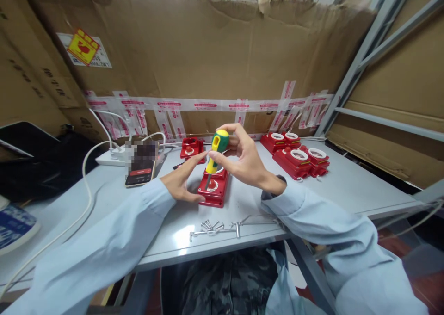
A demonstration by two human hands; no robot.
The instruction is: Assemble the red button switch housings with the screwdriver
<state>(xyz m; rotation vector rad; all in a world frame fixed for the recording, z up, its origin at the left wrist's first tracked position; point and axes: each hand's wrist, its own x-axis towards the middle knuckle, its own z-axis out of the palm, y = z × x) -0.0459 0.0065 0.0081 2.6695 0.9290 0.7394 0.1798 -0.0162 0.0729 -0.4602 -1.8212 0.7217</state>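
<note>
My right hand (243, 155) is closed around the yellow and green handle of a screwdriver (219, 144). The shaft points down onto a red box-shaped housing (217, 197) on the table, near its left side beside a round red knob (212, 185). My left hand (183, 178) lies along the left side of this housing, thumb at its front corner and fingers reaching toward the screwdriver; they are apart and steady the housing. Whether the tip sits in a screw is too small to tell. Several screws (211, 226) lie on the table in front.
Several red housings with white rings (299, 155) stand at the right; another red housing (190, 149) is behind. A phone (141, 163) leans by a white power strip (113, 155) at the left. Metal rods (237, 230) lie near the front edge. Cardboard (222, 51) walls the back.
</note>
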